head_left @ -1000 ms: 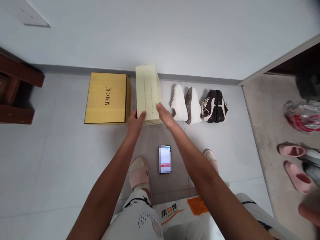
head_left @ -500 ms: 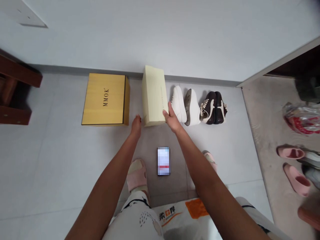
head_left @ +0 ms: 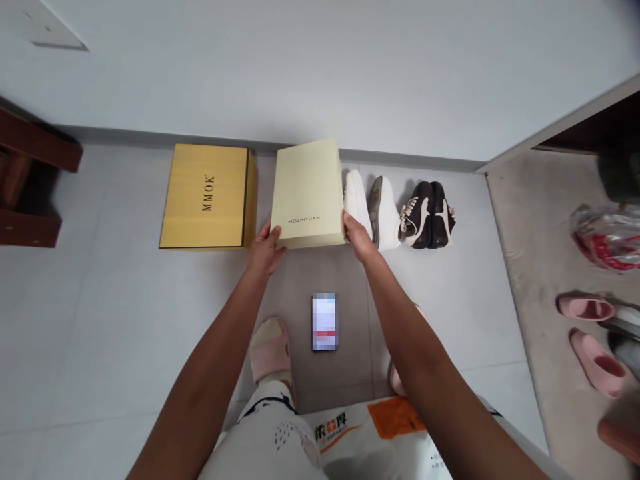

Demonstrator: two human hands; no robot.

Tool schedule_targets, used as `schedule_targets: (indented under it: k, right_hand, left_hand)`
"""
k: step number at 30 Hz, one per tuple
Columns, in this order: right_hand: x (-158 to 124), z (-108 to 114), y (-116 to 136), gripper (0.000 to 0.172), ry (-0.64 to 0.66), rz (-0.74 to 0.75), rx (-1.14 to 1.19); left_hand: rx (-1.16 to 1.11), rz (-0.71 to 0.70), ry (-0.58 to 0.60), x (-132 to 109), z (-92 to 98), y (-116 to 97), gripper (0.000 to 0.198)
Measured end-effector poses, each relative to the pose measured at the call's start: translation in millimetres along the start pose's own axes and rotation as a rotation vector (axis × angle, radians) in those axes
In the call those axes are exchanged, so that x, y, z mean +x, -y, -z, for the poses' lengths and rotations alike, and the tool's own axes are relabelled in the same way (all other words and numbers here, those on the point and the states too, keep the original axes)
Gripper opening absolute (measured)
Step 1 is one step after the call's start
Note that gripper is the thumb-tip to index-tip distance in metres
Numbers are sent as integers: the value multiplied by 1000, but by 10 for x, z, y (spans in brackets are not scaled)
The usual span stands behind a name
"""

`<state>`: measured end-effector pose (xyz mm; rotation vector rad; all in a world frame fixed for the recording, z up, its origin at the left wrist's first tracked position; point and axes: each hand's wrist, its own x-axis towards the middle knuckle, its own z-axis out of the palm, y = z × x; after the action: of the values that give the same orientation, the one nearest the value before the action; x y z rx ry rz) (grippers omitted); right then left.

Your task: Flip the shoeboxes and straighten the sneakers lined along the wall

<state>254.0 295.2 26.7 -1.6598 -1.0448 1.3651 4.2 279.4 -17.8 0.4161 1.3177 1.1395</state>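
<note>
A pale cream shoebox (head_left: 307, 183) lettered MEIZHIYUAN is held between my two hands, near the wall. My left hand (head_left: 265, 250) grips its near left corner, thumb on top. At the near right corner, my right hand (head_left: 357, 237) presses against the side, its fingers partly hidden. To the left stands a yellow MMOK box (head_left: 205, 197) on the floor. Just right of the cream box is a pair of white shoes (head_left: 357, 200), one upright and one tipped on its side. Whether the cream box touches the floor I cannot tell.
Dark brown shoes with cream laces (head_left: 420, 213) stand beyond the white pair. A phone (head_left: 325, 321) lies on the tiles between my feet, before a white printed package (head_left: 380, 443). Pink slippers (head_left: 597, 360) are at the far right, and wooden furniture (head_left: 35, 180) at the left.
The cream box has turned so its broad lettered face now shows on top. My left hand has moved onto its left corner. My right hand has shifted slightly right, still on the box.
</note>
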Motion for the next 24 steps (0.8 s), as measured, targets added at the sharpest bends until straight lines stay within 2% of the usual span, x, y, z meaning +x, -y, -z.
schedule_targets:
  k: [3,7,14,18,21,24]
  right_hand:
    - [-42,-82,14,70,80,-78,54]
    - [-70,-213,-57,62,171,-117,105]
    - [-21,-368,-333,59,200,-143,87]
    - [46,-443,-376,56,197,-70,0]
    - [99,-385,-330,56,233,-5,-180]
    - [151,-98,-207,52,258,9,-469]
  left_hand:
    - [90,-59,-71,-65,-7,-87,53]
    - [142,-121,-113,-118,22,-81,54]
    - [221,-183,-94,-84,159,92,54]
    - [263,-267,-92,-5,201,161,58]
    - [343,-315,-88,29,218,165,58]
    - [539,-409,-153,-15,177,112,60]
